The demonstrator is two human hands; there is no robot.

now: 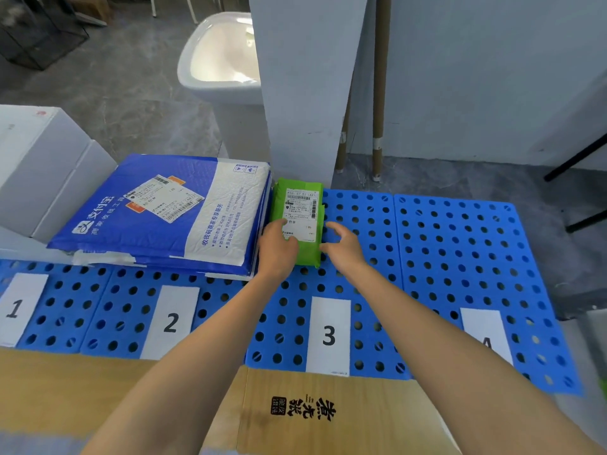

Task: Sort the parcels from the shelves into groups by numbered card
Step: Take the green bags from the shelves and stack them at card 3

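Note:
A green parcel (300, 205) with a white label lies on the blue perforated mat (460, 244) behind card 3 (328, 334). My left hand (277, 249) rests on its near left side, thumb over the label. My right hand (343, 246) sits at its right edge, fingers spread and touching the side. A stack of blue and white padded mailers (164, 211) lies behind card 2 (171, 321). Card 1 (18, 308) is at the far left and card 4 (486, 339) at the right.
White boxes (42, 169) stand behind card 1. A white pillar (305, 87) rises just behind the green parcel, with a white basin (220, 57) to its left and cardboard tubes (379, 87) to its right. A brown cardboard sheet (328, 412) lies at the near edge.

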